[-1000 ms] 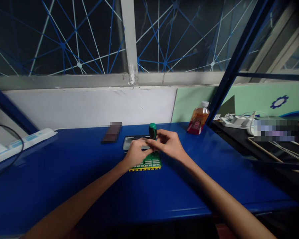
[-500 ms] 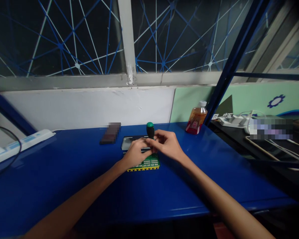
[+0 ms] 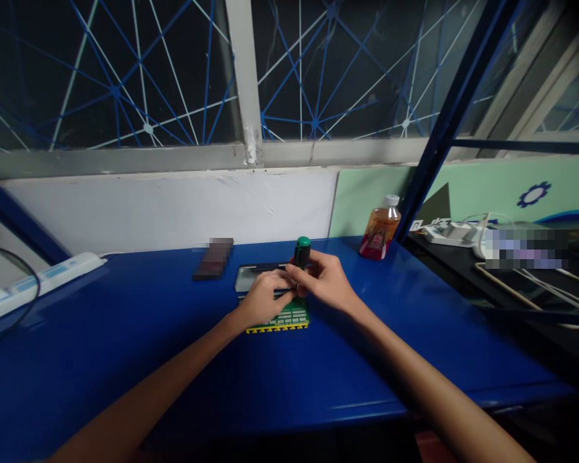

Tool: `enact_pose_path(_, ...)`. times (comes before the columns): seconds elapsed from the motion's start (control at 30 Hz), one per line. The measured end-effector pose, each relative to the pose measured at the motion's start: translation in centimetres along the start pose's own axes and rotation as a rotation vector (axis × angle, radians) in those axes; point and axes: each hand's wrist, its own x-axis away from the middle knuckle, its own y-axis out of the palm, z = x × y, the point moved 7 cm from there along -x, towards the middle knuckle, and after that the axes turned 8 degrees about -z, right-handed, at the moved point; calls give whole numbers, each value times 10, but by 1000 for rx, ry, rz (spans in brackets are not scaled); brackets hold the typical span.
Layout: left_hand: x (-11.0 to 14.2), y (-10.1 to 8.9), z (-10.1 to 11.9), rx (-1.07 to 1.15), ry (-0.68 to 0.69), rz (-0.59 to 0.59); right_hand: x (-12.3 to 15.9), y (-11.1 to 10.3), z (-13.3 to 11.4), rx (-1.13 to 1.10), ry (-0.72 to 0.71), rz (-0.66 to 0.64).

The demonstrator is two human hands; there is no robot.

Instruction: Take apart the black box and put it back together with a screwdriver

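A screwdriver (image 3: pixel 301 254) with a black handle and green cap stands nearly upright, gripped by the fingers of my right hand (image 3: pixel 327 278). Its shank runs down towards a green circuit board (image 3: pixel 292 314), which has rows of pale parts and a yellow toothed front edge. My left hand (image 3: pixel 262 297) lies over the left part of the board. Thumb and fingers of that hand close together near the shank; whatever is between them is hidden. Just behind the board is a shallow clear-and-dark tray or lid (image 3: pixel 245 279), partly covered by my left hand.
All this rests on a blue table (image 3: pixel 183 360). A dark flat object (image 3: pixel 215 258), partly blurred out, lies at the back. A bottle of orange drink (image 3: pixel 380 228) stands back right. White power strips (image 3: pixel 53 278) lie at the left; cables and another strip (image 3: pixel 456 233) are right.
The screwdriver handle has shifted slightly right, closer into my right hand, whose fingers have closed further around it. My left hand stays nearly where it was.
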Motion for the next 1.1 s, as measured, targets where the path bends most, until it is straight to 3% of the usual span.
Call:
enact_pose_path(0.17, 2, -3, -5, 40, -35, 56, 0, 0, -2, 23, -1, 2)
enact_pose_path(0.33, 2, 1, -4, 69, -12, 12, 0, 0, -1, -6, -2, -7)
enact_pose_path(0.53, 1, 1, -4, 86, -32, 51, 0, -2, 1, 7, 4, 26)
enact_pose_path(0.73, 0, 2, 0, 94, 12, -7, -1, -2, 0, 31, -5, 4)
enact_pose_path(0.93, 1, -2, -4, 54, -42, 82, -1, -1, 1, 26, -16, 16)
enact_pose_path(1.1, 1, 2, 2, 46, 0, 49, -1, -2, 3, 30, -4, 2)
